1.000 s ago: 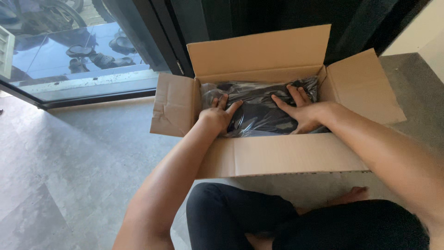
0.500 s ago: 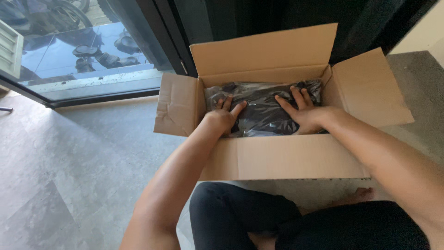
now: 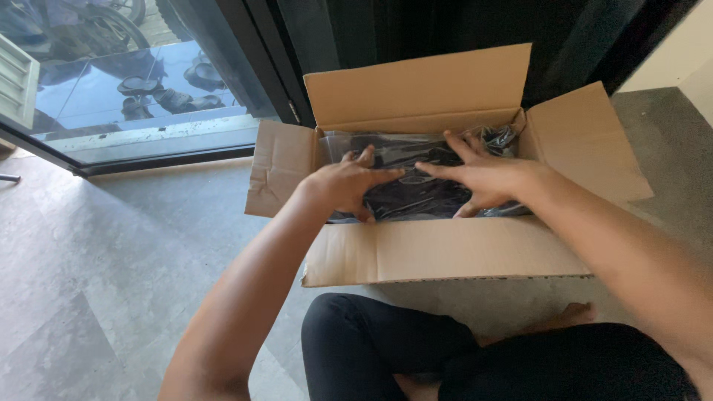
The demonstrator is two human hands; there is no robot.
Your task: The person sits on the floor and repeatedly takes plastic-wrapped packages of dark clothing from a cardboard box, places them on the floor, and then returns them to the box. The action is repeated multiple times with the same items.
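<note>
An open brown cardboard box (image 3: 445,256) stands on the floor in front of me, its four flaps folded outward. Inside lies a dark item wrapped in clear crinkled plastic (image 3: 416,194). My left hand (image 3: 345,184) rests on the left part of the wrapped item, fingers bent and pointing right. My right hand (image 3: 483,174) lies flat on the right part, fingers spread and pointing left. The fingertips of the two hands nearly meet over the middle of the plastic. Neither hand has lifted anything.
My crossed legs in black trousers (image 3: 416,356) sit just before the box, a bare foot (image 3: 572,315) beside it. A glass sliding door with a dark frame (image 3: 148,141) runs along the far left, sandals (image 3: 160,93) outside. Grey tiled floor (image 3: 96,282) spreads left.
Both hands have slid inward over the plastic, from the box's two sides toward its middle, so the fingertips now almost touch. The box has stayed where it was.
</note>
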